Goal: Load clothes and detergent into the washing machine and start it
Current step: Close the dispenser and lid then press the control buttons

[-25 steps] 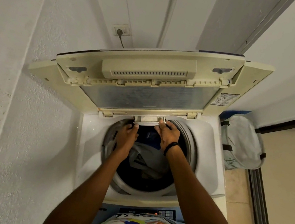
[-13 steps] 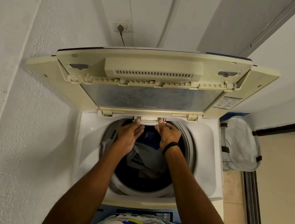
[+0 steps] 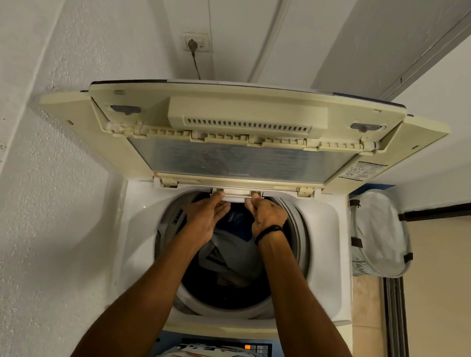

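Note:
The white top-load washing machine stands with its cream lid folded up at the back. Grey clothes and a dark blue garment lie in the drum. A small cream detergent drawer sits at the back rim of the opening. My left hand reaches over the drum with fingers stretched out, the fingertips touching the drawer's left end. My right hand, with a black wristband, has its fingers curled on the drawer's right end.
The control panel with an orange light is at the near edge, partly behind my patterned shirt. A white mesh laundry basket stands to the right of the machine. A rough white wall is close on the left, and a dark door frame on the right.
My left hand has risen from the drum's left rim to the drawer. The drawer now sits further in under the lid. The right hand has stayed on it.

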The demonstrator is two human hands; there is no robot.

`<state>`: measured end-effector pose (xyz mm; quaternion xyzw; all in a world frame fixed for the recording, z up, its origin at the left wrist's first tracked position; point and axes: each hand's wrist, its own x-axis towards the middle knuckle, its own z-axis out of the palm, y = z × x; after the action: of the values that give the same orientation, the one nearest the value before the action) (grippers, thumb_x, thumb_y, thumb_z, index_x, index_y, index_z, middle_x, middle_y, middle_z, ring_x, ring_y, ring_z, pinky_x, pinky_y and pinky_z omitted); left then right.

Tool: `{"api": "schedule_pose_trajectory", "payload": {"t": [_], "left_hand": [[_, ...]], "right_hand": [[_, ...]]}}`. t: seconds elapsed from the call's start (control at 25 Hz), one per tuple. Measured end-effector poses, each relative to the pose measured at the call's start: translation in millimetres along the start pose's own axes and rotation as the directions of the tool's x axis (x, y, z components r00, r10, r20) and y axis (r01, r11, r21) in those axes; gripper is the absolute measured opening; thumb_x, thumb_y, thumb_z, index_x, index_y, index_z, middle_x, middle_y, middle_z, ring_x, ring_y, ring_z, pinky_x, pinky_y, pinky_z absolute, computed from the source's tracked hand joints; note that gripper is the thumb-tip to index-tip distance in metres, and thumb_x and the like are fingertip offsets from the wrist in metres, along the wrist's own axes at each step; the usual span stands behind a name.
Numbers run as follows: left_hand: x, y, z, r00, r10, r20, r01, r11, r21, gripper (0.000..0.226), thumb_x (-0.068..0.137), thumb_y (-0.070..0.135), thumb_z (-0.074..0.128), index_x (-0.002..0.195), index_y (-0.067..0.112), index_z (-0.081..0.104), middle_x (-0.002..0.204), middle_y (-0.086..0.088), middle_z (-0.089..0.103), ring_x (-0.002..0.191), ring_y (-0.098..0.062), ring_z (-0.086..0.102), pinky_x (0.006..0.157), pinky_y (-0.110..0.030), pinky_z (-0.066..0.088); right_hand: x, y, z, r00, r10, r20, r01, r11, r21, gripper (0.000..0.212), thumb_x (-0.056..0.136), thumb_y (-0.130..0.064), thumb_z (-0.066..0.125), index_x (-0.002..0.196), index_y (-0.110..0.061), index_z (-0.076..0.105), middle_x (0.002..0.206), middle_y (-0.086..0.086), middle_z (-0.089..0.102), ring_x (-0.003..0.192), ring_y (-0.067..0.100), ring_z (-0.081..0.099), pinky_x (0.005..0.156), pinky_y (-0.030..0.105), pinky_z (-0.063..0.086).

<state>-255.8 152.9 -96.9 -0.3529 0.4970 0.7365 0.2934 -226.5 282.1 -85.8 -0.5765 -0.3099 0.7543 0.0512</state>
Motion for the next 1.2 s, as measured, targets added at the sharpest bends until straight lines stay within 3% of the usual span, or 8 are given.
{"api": "schedule_pose_trajectory", "payload": {"t": [0.16, 0.32, 0.52, 0.64, 0.72, 0.8, 1.0, 1.2], "left_hand": [[1, 1, -2, 1.0, -0.005, 0.016, 0.005, 1.0, -0.004, 0.027, 0.089, 0.014, 0.071, 0.11, 0.001, 0.064, 0.119, -0.023, 0.065, 0.106, -0.027, 0.067, 0.077, -0.026, 0.061], [1, 2, -3, 0.999, 0.004, 0.031, -0.004, 1.0, -0.01, 0.032, 0.088, 0.014, 0.073, 0.114, -0.001, 0.064, 0.119, -0.021, 0.066, 0.105, -0.026, 0.068, 0.078, -0.026, 0.061], [2, 1, -3, 0.999, 0.013, 0.033, -0.012, 1.0, -0.027, 0.035, 0.087, 0.013, 0.073, 0.117, -0.004, 0.064, 0.115, -0.019, 0.068, 0.1, -0.024, 0.069, 0.081, -0.028, 0.061], [3, 4, -3, 0.998, 0.012, 0.058, -0.011, 1.0, -0.017, 0.022, 0.089, 0.012, 0.071, 0.107, 0.0, 0.066, 0.111, -0.016, 0.069, 0.099, -0.024, 0.069, 0.086, -0.03, 0.059], [6, 5, -5, 0.998, 0.011, 0.064, -0.01, 1.0, -0.02, 0.016, 0.09, 0.01, 0.069, 0.103, 0.001, 0.067, 0.108, -0.016, 0.069, 0.098, -0.025, 0.069, 0.087, -0.031, 0.059], [8, 5, -6, 0.997, 0.004, 0.08, -0.003, 1.0, -0.015, 0.015, 0.09, 0.01, 0.069, 0.101, 0.001, 0.067, 0.108, -0.017, 0.069, 0.101, -0.026, 0.068, 0.086, -0.031, 0.059], [10, 5, -11, 0.99, 0.007, 0.141, -0.005, 1.0, -0.013, 0.015, 0.091, 0.01, 0.067, 0.103, 0.001, 0.067, 0.11, -0.016, 0.071, 0.107, -0.026, 0.068, 0.093, -0.033, 0.057], [9, 5, -6, 0.991, 0.06, 0.12, -0.058, 0.998, -0.018, 0.014, 0.092, 0.006, 0.065, 0.103, -0.001, 0.066, 0.11, -0.014, 0.07, 0.108, -0.025, 0.067, 0.093, -0.033, 0.057]], "right_hand": [[-4, -3, 7, 0.999, 0.013, -0.037, -0.014, 1.0, -0.007, 0.01, 0.088, 0.012, 0.058, 0.098, 0.011, 0.061, 0.113, 0.022, 0.068, 0.105, 0.033, 0.068, 0.089, 0.034, 0.056], [-5, -3, 8, 0.997, 0.034, -0.069, -0.034, 0.999, 0.01, 0.018, 0.089, 0.009, 0.058, 0.106, 0.011, 0.062, 0.098, 0.014, 0.072, 0.094, 0.028, 0.072, 0.08, 0.029, 0.059], [-10, -4, 12, 0.996, 0.018, -0.093, -0.018, 1.0, 0.003, 0.019, 0.088, 0.006, 0.063, 0.106, 0.012, 0.064, 0.094, 0.013, 0.072, 0.093, 0.027, 0.072, 0.079, 0.028, 0.059], [-13, -10, 12, 0.999, 0.036, -0.031, -0.037, 0.999, -0.032, 0.036, 0.095, 0.002, 0.051, 0.13, 0.012, 0.051, 0.117, 0.018, 0.066, 0.109, 0.028, 0.067, 0.076, 0.023, 0.059], [-14, -15, 7, 0.998, 0.057, 0.023, -0.055, 0.997, -0.056, 0.039, 0.096, 0.001, 0.05, 0.133, 0.009, 0.045, 0.132, 0.021, 0.057, 0.119, 0.031, 0.06, 0.088, 0.031, 0.057], [-14, -17, 5, 0.998, 0.053, 0.032, -0.051, 0.997, -0.063, 0.039, 0.096, 0.001, 0.05, 0.133, 0.009, 0.044, 0.133, 0.021, 0.056, 0.119, 0.032, 0.06, 0.091, 0.034, 0.056], [-9, 3, 13, 0.998, -0.022, -0.058, 0.023, 1.0, 0.016, 0.034, 0.091, 0.002, 0.059, 0.124, 0.01, 0.057, 0.106, 0.014, 0.07, 0.082, 0.018, 0.072, 0.075, 0.025, 0.058], [-6, 6, 15, 0.997, -0.053, -0.062, 0.055, 0.998, 0.025, 0.036, 0.09, 0.001, 0.062, 0.125, 0.009, 0.055, 0.096, 0.011, 0.068, 0.076, 0.019, 0.071, 0.078, 0.028, 0.057]]}}
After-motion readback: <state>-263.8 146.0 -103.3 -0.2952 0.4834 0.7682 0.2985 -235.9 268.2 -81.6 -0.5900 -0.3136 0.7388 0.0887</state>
